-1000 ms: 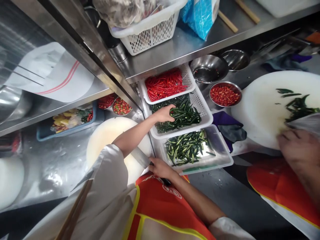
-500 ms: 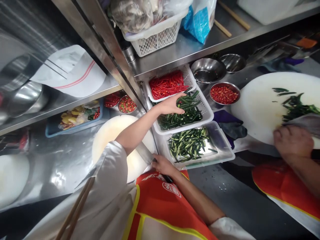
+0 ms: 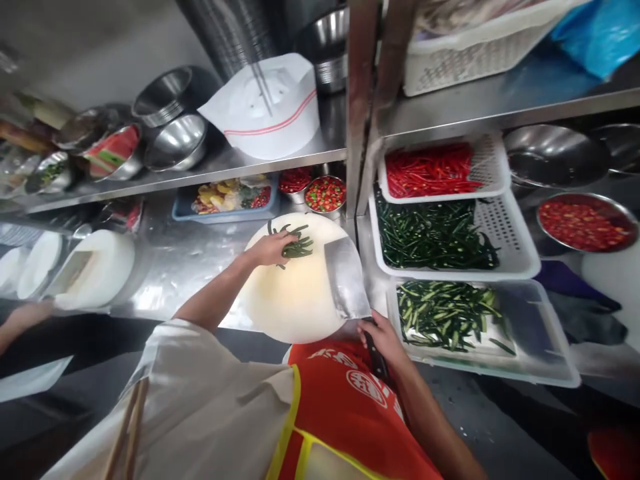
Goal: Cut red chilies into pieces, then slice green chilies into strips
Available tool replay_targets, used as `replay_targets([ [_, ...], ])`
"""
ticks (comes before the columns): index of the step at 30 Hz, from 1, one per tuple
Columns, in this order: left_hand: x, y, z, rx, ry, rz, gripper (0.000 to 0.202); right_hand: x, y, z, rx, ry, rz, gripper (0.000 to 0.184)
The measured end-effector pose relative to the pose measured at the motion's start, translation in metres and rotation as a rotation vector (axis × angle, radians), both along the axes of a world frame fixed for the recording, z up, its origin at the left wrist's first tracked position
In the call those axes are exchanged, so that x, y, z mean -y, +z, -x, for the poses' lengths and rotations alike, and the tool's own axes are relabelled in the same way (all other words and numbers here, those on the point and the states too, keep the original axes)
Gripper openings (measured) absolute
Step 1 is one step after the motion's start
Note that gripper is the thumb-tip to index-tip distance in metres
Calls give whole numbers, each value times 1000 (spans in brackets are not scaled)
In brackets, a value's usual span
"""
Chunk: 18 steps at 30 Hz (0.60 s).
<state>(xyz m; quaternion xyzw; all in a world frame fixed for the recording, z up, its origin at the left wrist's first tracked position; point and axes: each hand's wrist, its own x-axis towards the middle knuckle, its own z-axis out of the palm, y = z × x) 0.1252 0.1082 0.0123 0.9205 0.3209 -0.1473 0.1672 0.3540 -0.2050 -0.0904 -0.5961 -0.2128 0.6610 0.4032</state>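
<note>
My left hand [image 3: 273, 249] is closed around a bunch of green chili peppers [image 3: 299, 247] at the far left part of the round white cutting board [image 3: 285, 307]. A few of the peppers stick out past the fingers and touch the board. In my right hand [image 3: 384, 337] is a cleaver [image 3: 346, 279], gripped by its black handle. Its broad blade lies flat over the right side of the board. To the right, whole green chilies [image 3: 430, 233] fill a white basket [image 3: 523, 233], and cut green chilies [image 3: 445, 313] lie in a clear tray [image 3: 545, 333] in front of it.
Red chilies [image 3: 430, 170] sit in a smaller white basket behind. Bowls of chopped red chili [image 3: 585, 223] and mixed chopped chili [image 3: 325, 194] stand nearby. A steel post [image 3: 367, 120] and shelf edge [image 3: 200, 180] rise beyond the board. Another person's hand [image 3: 27, 317] is at far left.
My left hand has moved from the basket to the cutting board, carrying green chili peppers. My view has swung left. The cleaver stays in my right hand, its blade now flat and fully visible.
</note>
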Motion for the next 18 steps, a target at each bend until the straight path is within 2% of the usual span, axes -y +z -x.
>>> replay_targets([
  [2,-2,-25,14,-31,7,-11,67,-3,2,5,6,-41,31,26],
  [4,-4,-43,18,-14,-2,-5,67,-8,8,12,28,-70,56,27],
  [7,-6,-56,18,43,-25,37,71,-13,20,24,108,-86,69,26],
  [11,-3,-52,26,115,-97,139,80,-14,34,39,268,-56,94,27],
  [14,-2,-43,45,205,-136,171,75,-13,44,48,389,-3,105,27],
  [16,-6,-40,60,266,-82,153,62,-11,52,53,456,29,115,26],
  [18,-13,-42,72,308,70,98,48,-9,61,58,526,53,119,25],
])
